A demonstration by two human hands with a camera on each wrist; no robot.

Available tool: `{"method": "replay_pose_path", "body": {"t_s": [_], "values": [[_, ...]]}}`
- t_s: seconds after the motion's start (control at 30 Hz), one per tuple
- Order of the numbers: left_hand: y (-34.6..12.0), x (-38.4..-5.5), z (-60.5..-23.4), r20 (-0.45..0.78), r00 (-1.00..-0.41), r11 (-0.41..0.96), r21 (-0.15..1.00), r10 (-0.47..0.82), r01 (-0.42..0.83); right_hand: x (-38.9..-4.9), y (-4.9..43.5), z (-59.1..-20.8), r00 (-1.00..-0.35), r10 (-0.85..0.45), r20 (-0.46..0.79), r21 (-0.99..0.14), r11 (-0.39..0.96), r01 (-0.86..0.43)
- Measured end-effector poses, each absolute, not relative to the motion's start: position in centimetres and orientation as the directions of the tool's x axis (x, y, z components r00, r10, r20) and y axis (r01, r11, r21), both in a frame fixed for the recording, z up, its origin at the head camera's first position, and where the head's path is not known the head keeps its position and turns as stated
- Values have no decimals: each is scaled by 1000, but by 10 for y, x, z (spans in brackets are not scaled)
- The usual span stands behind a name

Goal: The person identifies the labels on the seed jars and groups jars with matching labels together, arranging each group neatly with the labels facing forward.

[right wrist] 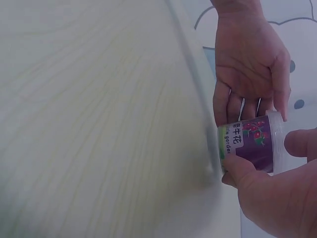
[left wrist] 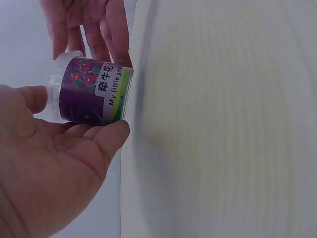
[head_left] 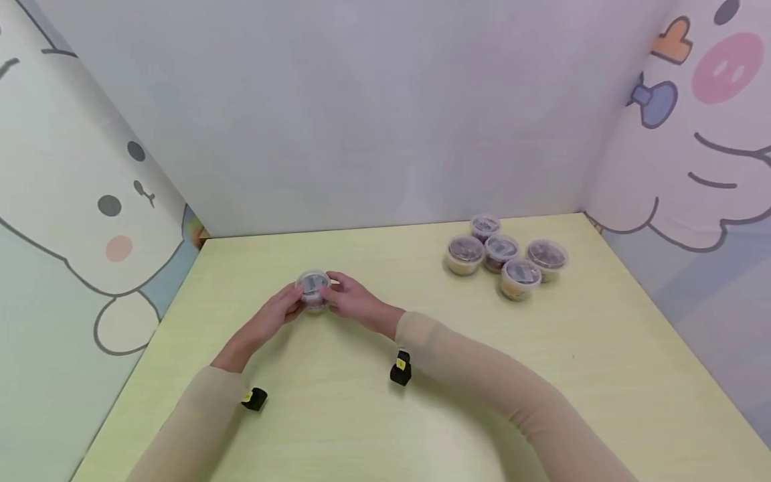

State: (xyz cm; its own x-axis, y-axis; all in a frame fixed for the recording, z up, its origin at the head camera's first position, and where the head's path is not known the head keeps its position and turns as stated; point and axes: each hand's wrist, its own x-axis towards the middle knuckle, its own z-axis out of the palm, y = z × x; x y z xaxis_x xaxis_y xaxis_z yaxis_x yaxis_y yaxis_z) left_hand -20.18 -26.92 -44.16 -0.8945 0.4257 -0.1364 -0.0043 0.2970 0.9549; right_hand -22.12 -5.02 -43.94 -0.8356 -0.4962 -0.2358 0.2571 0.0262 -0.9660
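Observation:
Both hands hold a small plastic cup (head_left: pixel 314 292) at the left middle of the table. It has a clear lid and a purple label (left wrist: pixel 84 94) with red flowers and the words "My little garden". My left hand (head_left: pixel 280 311) grips its left side, the thumb up by the lid rim and fingers along the wall. From the right, my right hand (head_left: pixel 358 304) grips it the same way, its thumb (right wrist: pixel 297 144) at the lid. The cup stands upright, its base at or just over the tabletop; I cannot tell whether it touches.
Several similar lidded cups stand grouped at the back right of the pale wooden table (head_left: pixel 337 415), among them a front one (head_left: pixel 521 280) and a left one (head_left: pixel 465 256). A white curtain (head_left: pixel 385 120) rises behind; cartoon-printed panels flank both sides.

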Motion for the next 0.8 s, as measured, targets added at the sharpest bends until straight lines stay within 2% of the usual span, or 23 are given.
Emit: {"method": "replay_pose_path", "body": {"t_s": [0.33, 0.57, 0.8], "values": [[-277, -204, -445, -166, -895, 329, 944, 413, -23, -222, -55, -443, -852, -476, -216, -976, 114, 184], [-275, -205, -443, -146, -910, 318, 948, 389, -16, -222, -53, -439, -865, -468, -180, -958, 284, 45], [-274, -204, -447, -172, -905, 326, 945, 390, -39, -218, -54, -433, -868, -455, -202, -919, 393, 8]]}}
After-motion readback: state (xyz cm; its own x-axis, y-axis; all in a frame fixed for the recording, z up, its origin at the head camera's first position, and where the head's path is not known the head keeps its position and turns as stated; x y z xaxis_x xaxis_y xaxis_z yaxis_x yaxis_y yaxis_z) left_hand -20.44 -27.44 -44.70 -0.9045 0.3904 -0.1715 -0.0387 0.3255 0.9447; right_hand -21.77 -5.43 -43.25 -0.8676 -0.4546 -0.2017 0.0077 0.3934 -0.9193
